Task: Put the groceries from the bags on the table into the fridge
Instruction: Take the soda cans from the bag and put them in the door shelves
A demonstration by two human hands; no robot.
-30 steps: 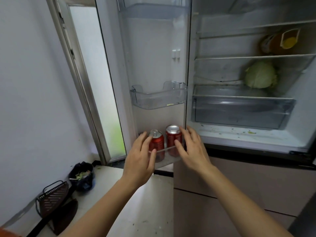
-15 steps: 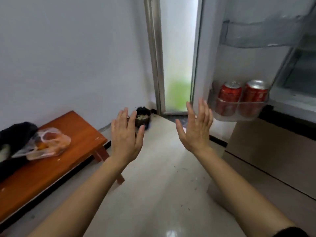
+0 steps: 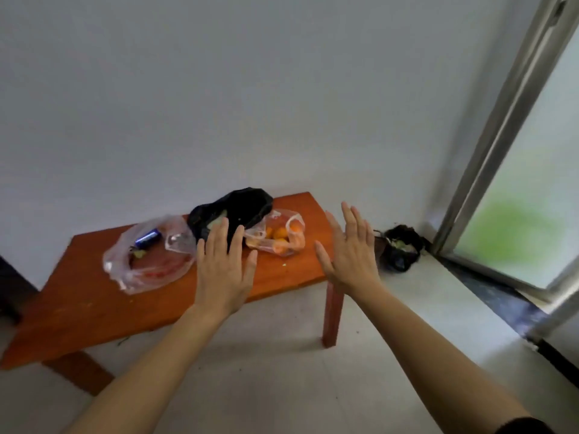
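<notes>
A low orange wooden table (image 3: 78, 311) stands against the wall with three bags on it. A clear bag (image 3: 147, 255) on the left holds a blue can (image 3: 148, 237) and something red. A black bag (image 3: 235, 209) lies in the middle with something pale green inside. A clear bag (image 3: 279, 234) to its right holds oranges. My left hand (image 3: 224, 270) is raised in front of the black bag, fingers straight, empty. My right hand (image 3: 351, 250) is raised off the table's right end, fingers straight, empty. The fridge is out of view.
A small black bin bag (image 3: 401, 247) with scraps sits on the floor in the corner, right of the table. A metal-framed frosted glass door (image 3: 513, 233) stands at the right. Pale floor tiles (image 3: 282, 371) spread below my arms.
My hands let go of the two red cans in the fridge door shelf. My view swung left from the fridge to the table; both hands stay raised and empty.
</notes>
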